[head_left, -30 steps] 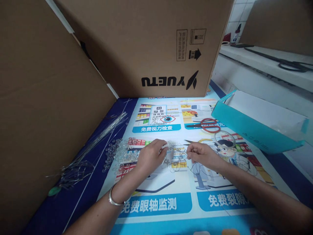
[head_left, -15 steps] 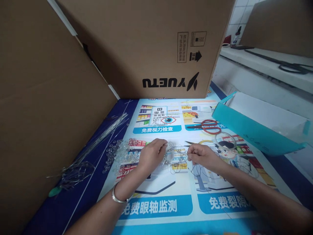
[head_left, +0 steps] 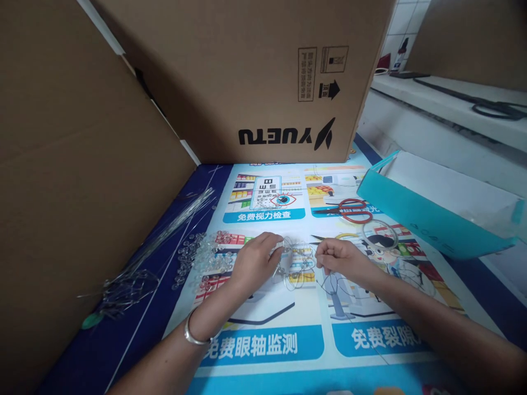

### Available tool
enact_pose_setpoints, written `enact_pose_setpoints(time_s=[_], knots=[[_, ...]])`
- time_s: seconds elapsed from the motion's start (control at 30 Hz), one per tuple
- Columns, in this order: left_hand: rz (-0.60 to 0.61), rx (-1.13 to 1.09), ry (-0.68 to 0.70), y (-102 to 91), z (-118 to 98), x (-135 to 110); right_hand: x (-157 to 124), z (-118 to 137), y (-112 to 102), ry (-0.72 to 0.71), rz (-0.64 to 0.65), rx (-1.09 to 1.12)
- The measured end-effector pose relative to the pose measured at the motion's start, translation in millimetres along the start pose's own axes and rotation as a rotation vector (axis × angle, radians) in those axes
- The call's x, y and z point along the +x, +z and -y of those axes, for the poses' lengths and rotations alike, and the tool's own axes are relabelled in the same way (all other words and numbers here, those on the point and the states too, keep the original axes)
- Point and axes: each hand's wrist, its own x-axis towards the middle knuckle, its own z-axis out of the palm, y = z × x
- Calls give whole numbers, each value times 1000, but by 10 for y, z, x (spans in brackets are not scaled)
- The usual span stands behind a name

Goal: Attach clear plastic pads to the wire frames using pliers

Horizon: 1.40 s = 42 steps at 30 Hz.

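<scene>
Between my hands is a looped piece of thin wire (head_left: 294, 281) with what look like clear beads on it. My left hand (head_left: 257, 257) is closed, pinching this piece at its left side; the fingertips are partly hidden. My right hand (head_left: 338, 258) is closed in a pinch at the right, on what seems to be a thin wire strand. Left of my left hand lie many loose clear beads (head_left: 206, 255). Red-handled scissors (head_left: 354, 210) lie beyond my right hand. A coil of pale wire (head_left: 381, 235) and a dark-tipped tool (head_left: 318, 239) are near it.
A bundle of straight wires (head_left: 164, 233) lies at the left, its near end tangled. Cardboard panels (head_left: 197, 82) stand at the left and back. An open teal box (head_left: 436, 219) is at the right, below a ledge (head_left: 444, 96) holding black scissors (head_left: 498, 109).
My right hand has turned slightly and its fingers have shifted a little. My left hand keeps its pinch almost in place. The camera view has tilted slightly.
</scene>
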Motion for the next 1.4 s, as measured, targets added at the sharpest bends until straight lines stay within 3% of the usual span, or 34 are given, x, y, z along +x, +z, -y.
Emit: enact_pose_setpoints(time_s=[0.4,0.77,1.4], knots=[[-2,-43,27,-28,56,-14,5,-16,-21,-7,-4,20],[-29,-31,20,121,142,16,11,-39,-18,-2,5,13],[-23,-57,58,88,59,13,18,-7,-16,27,8,30]])
